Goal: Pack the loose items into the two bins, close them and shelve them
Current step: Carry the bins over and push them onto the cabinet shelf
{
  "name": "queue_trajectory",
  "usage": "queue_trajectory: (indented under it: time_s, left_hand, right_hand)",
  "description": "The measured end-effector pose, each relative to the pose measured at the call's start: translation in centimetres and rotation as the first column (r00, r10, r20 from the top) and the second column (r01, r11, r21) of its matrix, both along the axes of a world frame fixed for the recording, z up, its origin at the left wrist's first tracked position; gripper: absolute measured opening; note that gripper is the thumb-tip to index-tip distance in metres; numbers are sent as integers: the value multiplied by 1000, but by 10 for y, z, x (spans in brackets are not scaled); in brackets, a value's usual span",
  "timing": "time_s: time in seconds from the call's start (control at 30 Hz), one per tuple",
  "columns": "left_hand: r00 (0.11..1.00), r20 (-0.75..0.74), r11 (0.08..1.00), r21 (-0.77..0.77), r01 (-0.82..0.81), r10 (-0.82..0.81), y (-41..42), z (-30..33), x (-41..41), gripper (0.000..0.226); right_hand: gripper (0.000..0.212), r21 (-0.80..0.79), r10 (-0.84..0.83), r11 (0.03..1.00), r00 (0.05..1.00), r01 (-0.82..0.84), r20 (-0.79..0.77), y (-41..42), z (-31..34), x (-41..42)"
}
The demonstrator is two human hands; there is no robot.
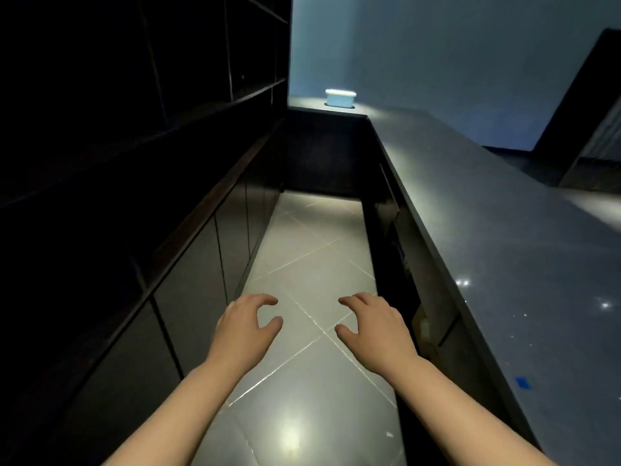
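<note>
Both the left hand (pixel 247 326) and the right hand (pixel 373 326) hang loosely curled, holding nothing, over the grey tiled floor (pixel 302 250). Only 1 pale-blue lidded plastic bin (pixel 340 97) shows, at 12 o'clock on the grey countertop (pixel 487 230); walk up close, then grip both ends level.

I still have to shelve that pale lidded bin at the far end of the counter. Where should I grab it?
Probably by its two short ends, one hand each, just under the lid's overhanging rim. The bin sits upright and closed on the counter, long side facing you, so approach from the front. Both hands, left and right, are free.
</note>
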State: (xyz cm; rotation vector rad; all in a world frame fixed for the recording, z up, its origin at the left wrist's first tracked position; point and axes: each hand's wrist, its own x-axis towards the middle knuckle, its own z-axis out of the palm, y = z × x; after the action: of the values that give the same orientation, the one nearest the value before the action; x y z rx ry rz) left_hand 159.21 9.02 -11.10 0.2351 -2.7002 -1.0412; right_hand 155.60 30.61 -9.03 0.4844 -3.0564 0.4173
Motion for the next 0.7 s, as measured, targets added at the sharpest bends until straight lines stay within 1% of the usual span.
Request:
queue_trajectory:
  time_s: [0.23, 0.37, 0.53, 0.7]
  left_hand:
    - [993, -48, 990, -101, 103, -108, 0, 22, -160, 32]
    - [987, -81, 985, -113, 128, -137, -18, 34, -254, 34]
    - [977, -66, 972, -139, 191, -202, -29, 40, -355, 38]
    - [964, -34, 958, -120, 259, -265, -19, 38, -436, 39]
  right_hand:
    - [51, -36, -83, 996, 995, 82, -53, -9, 14, -134]
    - [50, -33, -137, 990, 987, 134, -83, -23, 24, -217]
    - [50, -36, -199, 980, 974, 196, -109, -37, 34, -304]
    - [50, -46, -257, 966, 962, 254, -94, -30, 34, -381]
